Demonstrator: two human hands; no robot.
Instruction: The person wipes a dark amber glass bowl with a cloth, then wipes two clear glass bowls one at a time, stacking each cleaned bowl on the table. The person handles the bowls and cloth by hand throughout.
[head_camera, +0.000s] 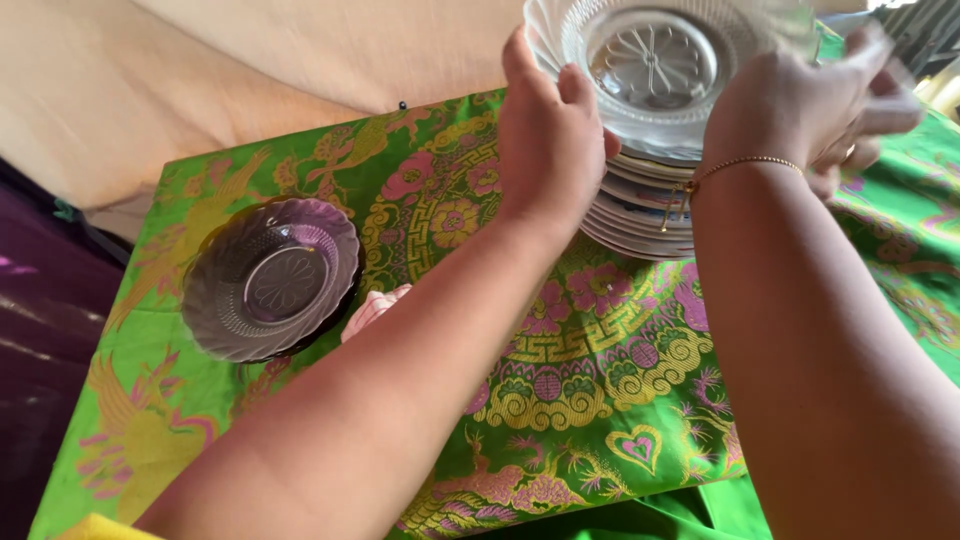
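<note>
Glass bowl (655, 70) sits at the upper right of the frame, held in both grips: left hand (548, 140) and right hand (800, 105) clasp its rim above a plate stack (635, 215). Purple bowl (270, 278) already rests on the green-clothed surface (600, 400), left.

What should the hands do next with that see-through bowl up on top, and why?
Probably lift the clear ribbed glass bowl straight up off the stack of plates. The left hand and right hand grip its opposite sides, and a purple glass bowl already sits alone on the green patterned cloth.
</note>
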